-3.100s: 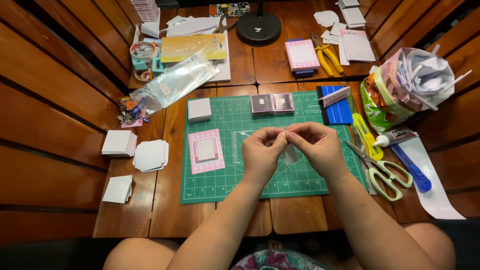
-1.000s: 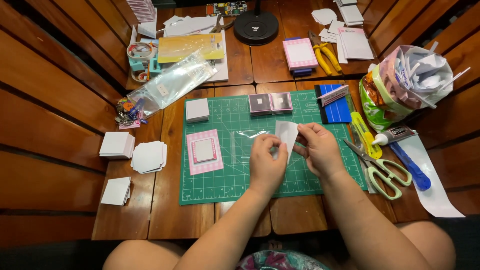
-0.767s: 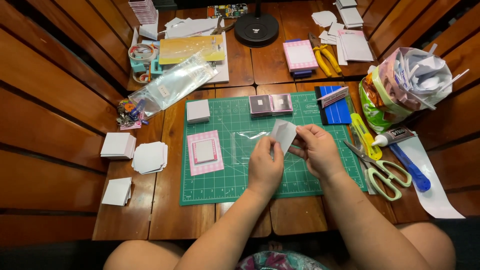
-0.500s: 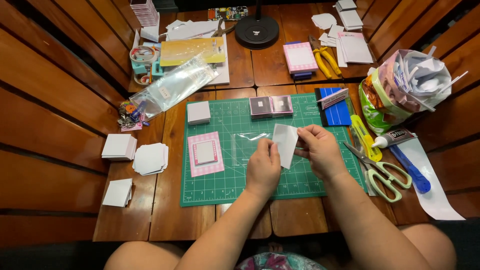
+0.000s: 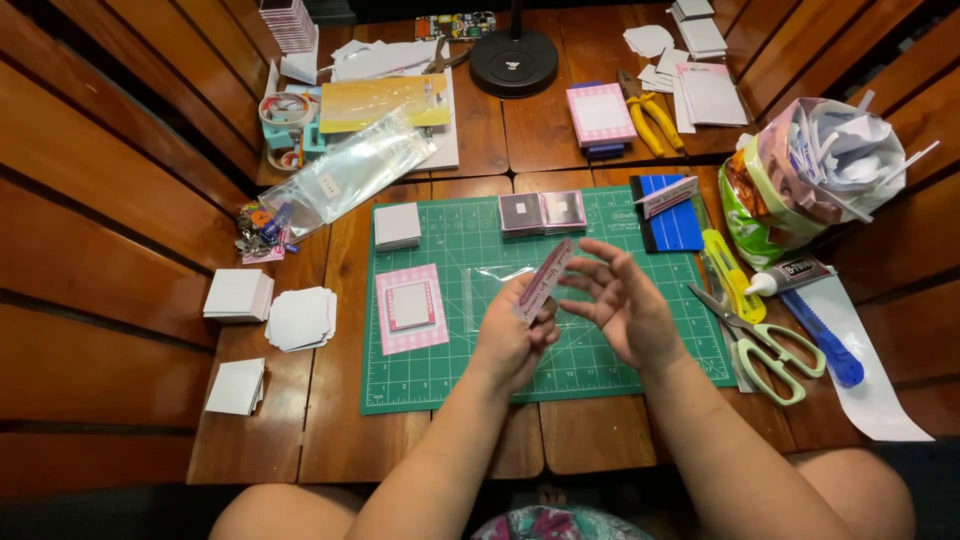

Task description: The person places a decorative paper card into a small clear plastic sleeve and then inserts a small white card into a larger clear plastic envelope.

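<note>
Two bare forearms reach up over the green cutting mat (image 5: 600,370): the left hand (image 5: 512,335) pinches a small pink-edged card (image 5: 543,280), tilted edge-on above the mat's middle, while the right hand (image 5: 620,305) hovers just beside it, fingers spread wide and holding nothing. Three stacks of white squares (image 5: 238,295) lie on the wooden table (image 5: 330,440) left of the mat, one pair of green-handled scissors (image 5: 768,340) to its right, and two dark framed squares (image 5: 543,212) touch at the mat's top edge.

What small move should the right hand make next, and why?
Probably bring the open right hand back to the small card. The left hand pinches the card alone by its lower end, tilted on edge above the clear sleeve on the green mat.
</note>
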